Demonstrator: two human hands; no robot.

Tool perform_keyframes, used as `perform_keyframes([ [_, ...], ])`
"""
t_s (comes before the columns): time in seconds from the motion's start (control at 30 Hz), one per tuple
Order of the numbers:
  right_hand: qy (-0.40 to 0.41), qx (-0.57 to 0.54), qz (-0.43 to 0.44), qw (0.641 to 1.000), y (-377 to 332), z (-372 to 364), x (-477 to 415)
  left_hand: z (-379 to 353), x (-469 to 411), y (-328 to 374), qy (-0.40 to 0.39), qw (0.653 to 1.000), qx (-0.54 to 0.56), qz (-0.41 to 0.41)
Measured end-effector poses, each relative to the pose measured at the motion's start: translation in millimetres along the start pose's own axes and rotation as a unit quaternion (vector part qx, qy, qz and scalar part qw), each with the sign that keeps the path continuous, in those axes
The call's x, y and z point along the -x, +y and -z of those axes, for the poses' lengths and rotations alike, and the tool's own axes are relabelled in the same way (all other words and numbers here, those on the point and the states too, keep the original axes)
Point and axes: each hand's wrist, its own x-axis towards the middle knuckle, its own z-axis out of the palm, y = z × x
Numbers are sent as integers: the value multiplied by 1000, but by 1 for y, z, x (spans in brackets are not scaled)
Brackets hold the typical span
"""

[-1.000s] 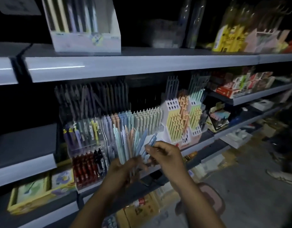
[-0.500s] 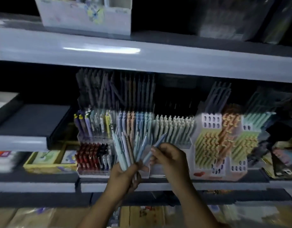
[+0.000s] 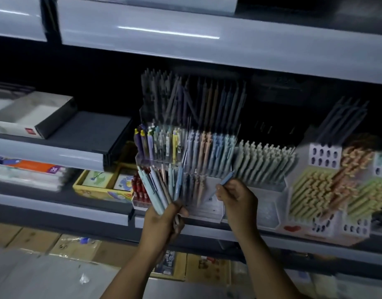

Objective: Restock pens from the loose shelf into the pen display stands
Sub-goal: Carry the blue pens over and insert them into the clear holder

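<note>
Head view looks down at a stationery shelf in dim light, with some blur. Your left hand (image 3: 162, 221) is raised in front of the shelf edge (image 3: 56, 209), its fingers clenched round the lower ends of a fan of pastel pens (image 3: 162, 188) that spread upward in blue, white, mint and peach. Your right hand (image 3: 237, 199) is just beside it, to the right, fingers pinching a single light-blue pen (image 3: 225, 180) that tilts up and to the right, its top end near the row of pale green pens (image 3: 265, 162).

Both hands are in front of the clear acrylic display stand (image 3: 207, 209). Its upper tier holds upright pastel pens (image 3: 209, 152) grouped by colour, with purple and yellow pens (image 3: 155, 143) to their left. Red pens (image 3: 139, 188) fill a lower compartment at the left, partly hidden by the fan you hold.

To the right stands a white perforated stand (image 3: 324, 152) packed with yellow, orange and green pens. Left of the acrylic stand sits a yellow box (image 3: 95, 193), and higher on the left, a grey open box (image 3: 35, 117) rests on another shelf. Cardboard cartons (image 3: 73, 247) lie below the shelves.
</note>
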Motion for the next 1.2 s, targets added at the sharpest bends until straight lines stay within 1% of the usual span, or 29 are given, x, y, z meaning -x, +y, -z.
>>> perform_keyframes([
  [0.1,28,39,38,998,3,-14,3,13,-5,0,-14,1000,0,-10],
  [0.2,47,55,54,996,7,-21,6,23,-9,-1,-4,1000,12,-13],
  [0.3,67,54,55,995,18,-21,4,29,-13,-3,1,1000,19,-11],
  [0.5,69,68,50,994,38,-24,-15,24,-25,-6,-21,999,33,9],
  [0.77,0,124,66,990,51,-37,-30,13,-38,-11,-45,999,4,22],
  [0.97,-28,142,76,987,53,-48,-36,6,-47,-13,-62,998,-10,23],
  [1.13,-60,206,104,971,66,-55,-36,3,-50,-13,-64,998,-11,24],
  [1.2,-63,243,99,963,71,-57,-34,4,-51,-14,-67,997,-9,23],
])
